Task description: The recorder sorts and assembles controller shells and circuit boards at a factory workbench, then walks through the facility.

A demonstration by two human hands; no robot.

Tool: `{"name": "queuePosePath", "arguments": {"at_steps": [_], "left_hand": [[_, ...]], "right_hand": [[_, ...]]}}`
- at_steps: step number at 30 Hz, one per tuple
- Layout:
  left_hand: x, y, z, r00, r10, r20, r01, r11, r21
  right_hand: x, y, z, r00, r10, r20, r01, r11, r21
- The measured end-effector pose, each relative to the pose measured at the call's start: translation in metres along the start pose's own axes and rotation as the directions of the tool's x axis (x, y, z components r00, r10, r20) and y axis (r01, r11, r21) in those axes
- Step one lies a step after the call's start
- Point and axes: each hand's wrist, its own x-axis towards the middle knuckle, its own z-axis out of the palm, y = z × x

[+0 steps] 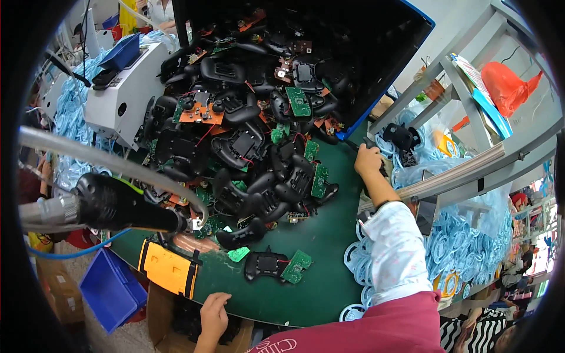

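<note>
A big heap of black game-controller shells (247,147) with green circuit boards (298,101) lies on the round green table (321,282). It spills out of a tipped black crate with a blue rim (388,82). My right hand (368,160) is closed around a small black part at the table's right edge, just below the crate's lower corner. My left hand (213,315) rests with loose fingers at the table's near edge and holds nothing. Nearest to it lies a single shell with a green board (276,265).
A black power screwdriver (118,203) on a hose hangs at the left above a yellow and black device (168,267). A white machine (126,88) stands at the back left. Below are a blue bin (112,288) and a cardboard box (176,332). A grey metal rack (471,117) and pale blue rings (465,247) fill the right.
</note>
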Motion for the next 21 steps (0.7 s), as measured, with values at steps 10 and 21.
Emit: {"name": "queuePosePath", "arguments": {"at_steps": [10,21], "left_hand": [[-0.035,-0.015,-0.093,0.871,-0.102,-0.481,0.121,0.993,0.008],[-0.001,0.009,-0.157,0.977,-0.181,-0.108,0.208,0.917,0.340]], "right_hand": [[-0.204,0.088,-0.159,0.519,-0.850,0.092,0.213,0.233,0.949],[-0.437,-0.123,-0.042,-0.523,-0.843,-0.127,0.300,-0.321,0.898]]}}
